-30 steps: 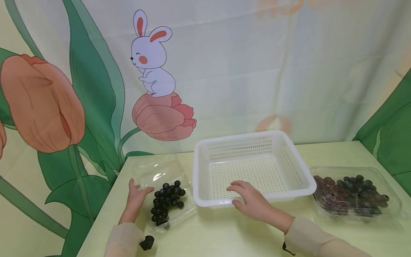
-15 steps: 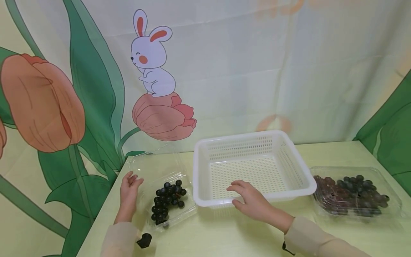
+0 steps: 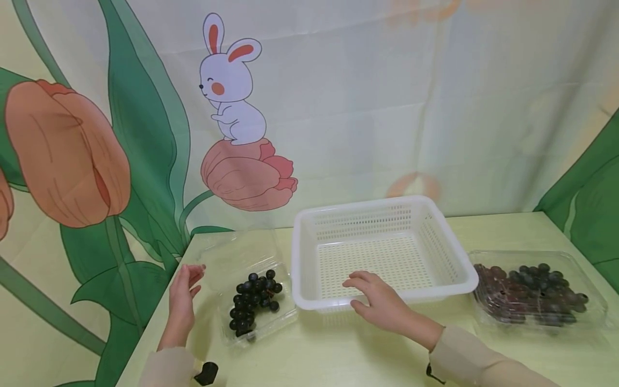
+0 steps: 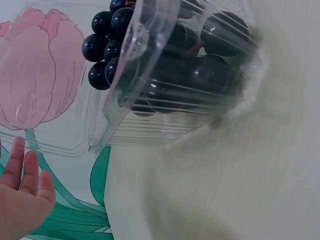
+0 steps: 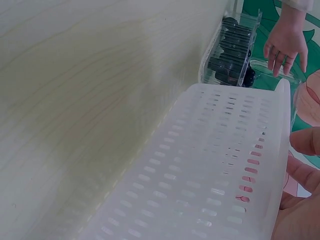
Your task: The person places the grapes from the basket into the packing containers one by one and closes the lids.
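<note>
To the left on the table, a clear plastic clamshell box (image 3: 284, 317) lies with its lid (image 3: 237, 248) folded back. A bunch of dark grapes (image 3: 249, 301) rests in its base. My left hand (image 3: 182, 295) is held just left of this box, fingers loosely bent and holding nothing. In the left wrist view its fingertips (image 4: 31, 155) are near the lid's edge; contact cannot be told. A white slotted plastic basket (image 3: 384, 294) stands in the middle. Over its near rim is my right hand (image 3: 379, 301), fingers relaxed, with nothing gripped.
On the right sits a second clear box (image 3: 592, 301), closed over reddish and dark grapes (image 3: 539, 279). A printed cloth (image 3: 348, 123) with a rabbit and tulips hangs behind the table (image 3: 348, 355).
My left hand has moved left, away from the open box and its lid. The lid has shifted slightly at the back. My right hand has stayed over the basket's near rim.
</note>
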{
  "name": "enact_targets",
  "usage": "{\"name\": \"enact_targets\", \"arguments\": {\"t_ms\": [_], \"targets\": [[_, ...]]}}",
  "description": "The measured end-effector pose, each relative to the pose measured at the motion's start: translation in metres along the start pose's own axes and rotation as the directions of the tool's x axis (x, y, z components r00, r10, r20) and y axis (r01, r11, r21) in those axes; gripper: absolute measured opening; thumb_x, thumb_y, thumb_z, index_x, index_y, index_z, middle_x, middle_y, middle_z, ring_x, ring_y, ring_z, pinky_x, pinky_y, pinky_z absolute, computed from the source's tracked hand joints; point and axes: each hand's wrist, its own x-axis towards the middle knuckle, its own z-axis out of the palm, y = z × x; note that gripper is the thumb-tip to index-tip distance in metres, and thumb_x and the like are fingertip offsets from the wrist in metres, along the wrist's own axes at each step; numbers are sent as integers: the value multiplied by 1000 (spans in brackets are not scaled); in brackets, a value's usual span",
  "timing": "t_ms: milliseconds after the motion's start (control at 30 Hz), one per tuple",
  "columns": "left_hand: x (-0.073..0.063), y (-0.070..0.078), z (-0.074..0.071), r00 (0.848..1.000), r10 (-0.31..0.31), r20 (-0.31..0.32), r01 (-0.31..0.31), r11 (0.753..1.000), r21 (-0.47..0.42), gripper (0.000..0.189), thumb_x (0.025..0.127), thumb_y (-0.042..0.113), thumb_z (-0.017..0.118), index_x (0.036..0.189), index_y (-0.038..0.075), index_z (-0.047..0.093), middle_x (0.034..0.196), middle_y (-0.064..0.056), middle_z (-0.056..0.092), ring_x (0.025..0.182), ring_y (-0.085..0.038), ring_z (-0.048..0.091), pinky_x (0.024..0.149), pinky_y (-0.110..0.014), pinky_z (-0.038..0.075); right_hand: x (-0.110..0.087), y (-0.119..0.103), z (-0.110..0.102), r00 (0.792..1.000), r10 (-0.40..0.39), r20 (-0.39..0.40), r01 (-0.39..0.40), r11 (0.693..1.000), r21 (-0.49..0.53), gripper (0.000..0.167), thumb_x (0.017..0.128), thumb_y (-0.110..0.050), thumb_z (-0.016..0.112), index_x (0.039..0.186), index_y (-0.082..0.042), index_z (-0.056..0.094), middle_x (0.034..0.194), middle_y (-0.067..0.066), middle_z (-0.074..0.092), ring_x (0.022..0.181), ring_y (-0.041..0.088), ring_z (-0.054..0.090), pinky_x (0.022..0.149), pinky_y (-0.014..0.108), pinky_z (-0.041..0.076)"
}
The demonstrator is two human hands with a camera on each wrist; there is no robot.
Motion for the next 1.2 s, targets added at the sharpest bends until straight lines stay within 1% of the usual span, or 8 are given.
{"name": "enact_targets", "arguments": {"t_ms": [167,300,500,633,833,933,1100,1200], "targets": [[-5,0,-4,998,-24,54,22,999,30,62,92,53,19,109,-2,42,100,17,51,101,-2,43,87,-23,34,-1,0,1,1000,-3,-12,3,1000,-9,32,78,-11,62,110,-8,58,119,13,53,110,30,49,86,45,43],[-7,-2,-7,994,-19,105,12,997,70,61,92,52,20,104,-2,45,100,18,52,101,-2,44,85,-21,36,-1,0,1,1000,-10,-10,10,1000,-13,31,79,-10,62,110,-7,58,118,13,53,110,30,49,86,45,43],[-10,-8,-13,985,-55,164,40,995,91,43,92,50,29,93,14,51,94,19,51,94,4,47,80,-16,40,-1,0,1,1000,-21,-8,21,1000,-22,30,79,-9,61,109,-7,58,118,12,53,109,30,49,86,45,43],[-10,-13,-15,975,-98,201,69,986,149,41,91,51,31,100,15,48,93,16,48,94,4,45,84,-20,40,-1,0,1,1000,-26,-14,26,999,-29,30,78,-10,62,108,-7,58,117,13,53,109,30,50,86,44,43],[-12,-17,-16,962,-125,243,67,970,233,60,92,50,28,121,-1,41,106,8,45,99,-4,39,91,-31,37,-1,0,2,999,-32,-19,31,999,-38,30,78,-11,62,108,-7,58,117,12,54,108,29,50,86,44,44],[-12,-20,-16,961,-130,244,69,968,242,59,92,49,29,121,0,43,103,10,46,96,-2,40,91,-32,36,-1,0,2,999,-32,-23,31,999,-39,30,78,-11,62,108,-7,58,117,12,54,108,29,50,86,44,44],[-7,-38,-18,967,-95,237,50,981,188,41,90,46,40,95,8,53,87,11,51,87,1,48,82,-31,38,-1,0,2,999,-30,-23,30,999,-33,30,78,-10,62,108,-8,59,117,12,54,108,29,50,86,44,44],[2,-59,-22,966,-68,251,29,988,155,37,88,45,45,93,10,54,89,10,56,86,2,52,75,-24,39,-2,0,2,999,-32,-19,31,999,-28,30,78,-10,62,108,-8,59,117,12,54,108,29,50,86,44,43]]}}
